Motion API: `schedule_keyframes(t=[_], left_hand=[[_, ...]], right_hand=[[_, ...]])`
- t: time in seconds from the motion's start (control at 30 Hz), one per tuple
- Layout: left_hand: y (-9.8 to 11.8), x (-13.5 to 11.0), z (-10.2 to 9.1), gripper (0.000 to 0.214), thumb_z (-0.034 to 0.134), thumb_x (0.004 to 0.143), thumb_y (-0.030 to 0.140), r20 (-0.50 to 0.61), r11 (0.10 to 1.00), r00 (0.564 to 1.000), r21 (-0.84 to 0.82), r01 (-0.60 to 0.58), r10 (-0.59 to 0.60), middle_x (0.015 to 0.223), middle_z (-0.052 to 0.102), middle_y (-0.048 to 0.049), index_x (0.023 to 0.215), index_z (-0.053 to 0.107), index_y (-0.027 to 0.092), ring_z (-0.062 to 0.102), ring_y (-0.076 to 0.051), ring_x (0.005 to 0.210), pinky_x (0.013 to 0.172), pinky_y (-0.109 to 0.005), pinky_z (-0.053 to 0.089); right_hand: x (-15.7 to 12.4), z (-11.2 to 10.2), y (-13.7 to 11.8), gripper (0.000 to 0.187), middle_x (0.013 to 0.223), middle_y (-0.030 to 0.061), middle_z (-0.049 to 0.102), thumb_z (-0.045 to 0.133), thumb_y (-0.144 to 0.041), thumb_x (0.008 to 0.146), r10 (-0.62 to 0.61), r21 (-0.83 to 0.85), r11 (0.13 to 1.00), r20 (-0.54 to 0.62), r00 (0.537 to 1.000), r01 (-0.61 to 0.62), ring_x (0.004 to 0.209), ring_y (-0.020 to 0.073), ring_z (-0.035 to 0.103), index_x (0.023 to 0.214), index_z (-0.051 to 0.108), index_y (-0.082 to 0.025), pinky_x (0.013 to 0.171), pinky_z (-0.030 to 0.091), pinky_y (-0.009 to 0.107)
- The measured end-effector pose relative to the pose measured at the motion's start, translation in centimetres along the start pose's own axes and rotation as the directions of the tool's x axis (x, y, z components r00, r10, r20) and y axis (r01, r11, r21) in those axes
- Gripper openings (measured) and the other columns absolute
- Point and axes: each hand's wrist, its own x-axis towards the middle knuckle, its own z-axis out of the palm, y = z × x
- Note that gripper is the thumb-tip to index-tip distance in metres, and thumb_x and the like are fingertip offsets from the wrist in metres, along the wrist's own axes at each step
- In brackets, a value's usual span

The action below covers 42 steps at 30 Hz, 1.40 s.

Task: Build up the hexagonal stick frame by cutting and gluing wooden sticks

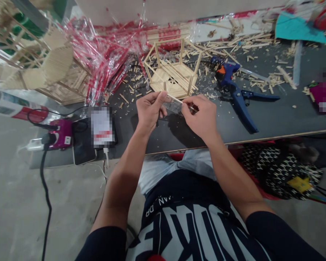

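Observation:
My left hand (pixel 150 108) and my right hand (pixel 199 117) are raised above the near edge of the dark table (pixel 274 119). Both pinch the same thin wooden stick (pixel 176 99), the left at its upper end, the right at its lower end. A small clear plastic piece (pixel 174 107) shows just below the stick, between the hands. Just beyond them stands a small open-frame structure of wooden sticks (pixel 172 74).
A blue glue gun (pixel 235 88) lies right of the structure among scattered stick offcuts. Red-and-clear plastic wrappers (pixel 103 54) are heaped at the left, by larger stick models (pixel 51 69). A purple power strip (pixel 60 134), a phone (pixel 83 145) and cables sit at the table's left end.

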Motion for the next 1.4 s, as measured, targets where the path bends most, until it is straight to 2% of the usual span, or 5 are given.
schedule_keyframes(t=[0.37, 0.93, 1.17, 1.33, 1.4], left_hand=[[0.0, 0.0, 0.2, 0.032, 0.081, 0.087, 0.046, 0.007, 1.000, 1.000, -0.004, 0.012, -0.012, 0.074, 0.078, -0.0033, 0.071, 0.077, 0.019, 0.054, -0.004, 0.036, 0.032, -0.017, 0.034], [-0.2, -0.1, 0.1, 0.044, 0.085, 0.075, 0.061, 0.026, 0.996, 0.999, -0.088, -0.016, 0.019, 0.072, 0.078, -0.0052, 0.071, 0.077, 0.018, 0.055, -0.005, 0.036, 0.031, -0.016, 0.035], [-0.5, -0.4, 0.0, 0.051, 0.084, 0.071, 0.066, 0.124, 0.991, 0.985, -0.052, 0.125, -0.118, 0.084, 0.081, -0.0084, 0.080, 0.074, 0.016, 0.059, -0.006, 0.040, 0.034, -0.017, 0.041], [-0.2, -2.4, -1.7, 0.036, 0.071, 0.090, 0.052, 0.054, 0.958, 0.996, 0.283, 0.051, -0.069, 0.091, 0.079, -0.0084, 0.100, 0.072, 0.017, 0.055, -0.006, 0.039, 0.036, -0.020, 0.040], [0.4, -3.4, -2.3, 0.034, 0.072, 0.090, 0.037, -0.048, 0.788, 0.987, 0.608, -0.095, 0.156, 0.110, 0.078, -0.0100, 0.119, 0.069, 0.020, 0.065, -0.011, 0.057, 0.051, -0.023, 0.051]], right_hand=[[0.2, 0.0, 0.2, 0.013, 0.076, 0.0025, 0.068, 0.061, -0.021, 0.083, 0.048, 0.016, 0.999, -0.004, 0.999, -0.048, 0.068, 0.0163, 0.059, 0.078, 0.072, -0.021, 0.074, 0.050, 0.033], [0.4, -0.2, 0.2, 0.014, 0.082, 0.0030, 0.072, 0.061, -0.019, 0.084, 0.046, 0.042, 0.998, 0.019, 0.999, -0.046, 0.069, 0.0153, 0.061, 0.076, 0.072, -0.021, 0.069, 0.049, 0.032], [0.5, -0.5, 1.2, 0.015, 0.080, 0.0035, 0.073, 0.060, -0.019, 0.083, 0.014, 0.018, 1.000, 0.033, 0.999, -0.015, 0.068, 0.0163, 0.062, 0.076, 0.073, -0.022, 0.068, 0.049, 0.032], [0.8, -0.6, 2.6, 0.016, 0.083, 0.0054, 0.072, 0.059, -0.019, 0.087, -0.104, -0.044, 0.993, 0.045, 0.993, 0.106, 0.077, 0.0193, 0.065, 0.077, 0.072, -0.022, 0.077, 0.052, 0.035], [0.9, -0.5, 3.0, 0.019, 0.084, 0.0058, 0.072, 0.057, -0.017, 0.088, -0.162, -0.091, 0.982, 0.074, 0.984, 0.168, 0.083, 0.0209, 0.066, 0.078, 0.071, -0.022, 0.082, 0.052, 0.036]])
